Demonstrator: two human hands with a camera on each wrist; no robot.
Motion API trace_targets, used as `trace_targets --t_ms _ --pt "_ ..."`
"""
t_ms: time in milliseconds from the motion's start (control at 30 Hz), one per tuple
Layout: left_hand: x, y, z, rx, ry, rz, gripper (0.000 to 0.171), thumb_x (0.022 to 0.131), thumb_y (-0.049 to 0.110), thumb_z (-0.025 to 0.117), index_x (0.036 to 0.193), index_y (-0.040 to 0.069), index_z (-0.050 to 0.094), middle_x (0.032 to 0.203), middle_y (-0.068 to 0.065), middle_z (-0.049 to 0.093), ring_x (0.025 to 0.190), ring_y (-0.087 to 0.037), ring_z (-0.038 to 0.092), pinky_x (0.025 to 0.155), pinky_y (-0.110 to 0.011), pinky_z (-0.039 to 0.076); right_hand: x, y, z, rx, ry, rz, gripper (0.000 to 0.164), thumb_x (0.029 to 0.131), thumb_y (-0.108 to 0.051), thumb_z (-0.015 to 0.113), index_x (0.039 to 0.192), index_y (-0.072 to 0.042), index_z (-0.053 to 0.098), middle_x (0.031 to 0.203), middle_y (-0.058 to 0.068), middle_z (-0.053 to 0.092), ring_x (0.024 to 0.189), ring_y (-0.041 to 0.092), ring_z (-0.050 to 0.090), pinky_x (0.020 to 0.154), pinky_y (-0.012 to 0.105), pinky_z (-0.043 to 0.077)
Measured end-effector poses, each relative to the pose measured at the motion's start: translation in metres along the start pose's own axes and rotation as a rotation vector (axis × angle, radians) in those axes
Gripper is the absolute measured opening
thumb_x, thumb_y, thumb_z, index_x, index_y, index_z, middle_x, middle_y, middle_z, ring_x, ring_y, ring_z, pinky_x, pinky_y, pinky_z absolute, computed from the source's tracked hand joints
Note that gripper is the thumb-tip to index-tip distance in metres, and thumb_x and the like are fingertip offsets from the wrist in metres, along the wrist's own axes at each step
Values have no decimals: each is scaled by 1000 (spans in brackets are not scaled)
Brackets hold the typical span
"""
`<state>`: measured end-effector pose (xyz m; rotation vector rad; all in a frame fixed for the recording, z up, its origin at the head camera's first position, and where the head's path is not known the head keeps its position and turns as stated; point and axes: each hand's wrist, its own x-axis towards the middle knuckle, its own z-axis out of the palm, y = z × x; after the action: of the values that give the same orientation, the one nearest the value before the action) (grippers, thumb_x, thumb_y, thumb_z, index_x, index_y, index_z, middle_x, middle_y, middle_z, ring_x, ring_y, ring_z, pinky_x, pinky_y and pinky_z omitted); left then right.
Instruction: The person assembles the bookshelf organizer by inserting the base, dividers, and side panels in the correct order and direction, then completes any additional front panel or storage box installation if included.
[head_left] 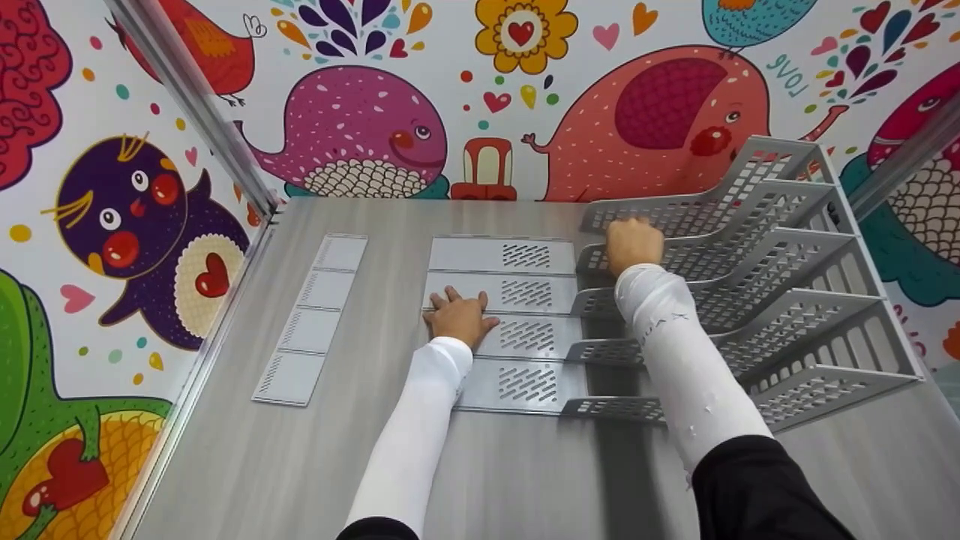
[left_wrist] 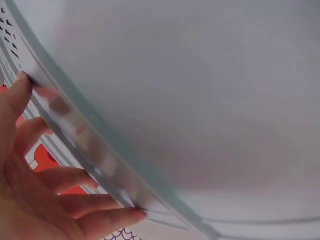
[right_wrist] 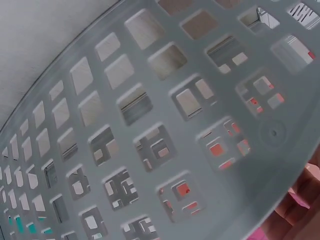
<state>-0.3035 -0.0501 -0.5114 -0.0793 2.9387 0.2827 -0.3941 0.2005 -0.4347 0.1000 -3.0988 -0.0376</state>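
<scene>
Perforated rack fills my right-wrist feed, set on the table; I judge it light, stiff, best held by low rims. Right hand curls round one; left hand, fingers spread, touches flat panels.

i see a printed wall across the top of the frame: a purple whale left of top centre, a coral elephant at upper right, a yellow flower between. a purple bird is at far left. i see a metal post slanting through the upper left, and a grey desk at bottom centre.
</scene>
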Motion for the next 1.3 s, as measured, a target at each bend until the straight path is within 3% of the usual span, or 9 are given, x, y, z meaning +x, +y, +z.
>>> trace_targets --t_ms 367,700,967,1300 --pt "5 -2 -2 27 14 4 60 86 55 57 140 30 47 147 -29 34 133 -58 30 96 -69 39 0 -1 -8 -31 14 -57 25 85 -4 50 97 -2 72 100 23 69 95 39 64 70 57 54" --pt "2 -2 1 54 16 25 60 87 57 55 140 30 47 146 -30 35 132 -58 32 94 -68 41 -3 1 -9 -14 35 -26 24 83 -3 51 95 0 72 96 25 70 90 42 65 68 58 53" --pt "2 -4 8 61 -21 26 61 87 57 54 142 32 44 147 -29 33 133 -58 30 93 -69 40 -7 -1 -1 -11 41 -41 23 84 -2 51 91 1 72 94 23 71 89 40 66 68 56 54" --pt "4 -3 7 88 12 25 62 85 60 54 140 33 46 145 -29 37 131 -58 33 91 -68 43 -3 -3 -3 -12 30 -119 17 79 -1 57 86 2 72 90 24 71 83 41 68 66 56 54"
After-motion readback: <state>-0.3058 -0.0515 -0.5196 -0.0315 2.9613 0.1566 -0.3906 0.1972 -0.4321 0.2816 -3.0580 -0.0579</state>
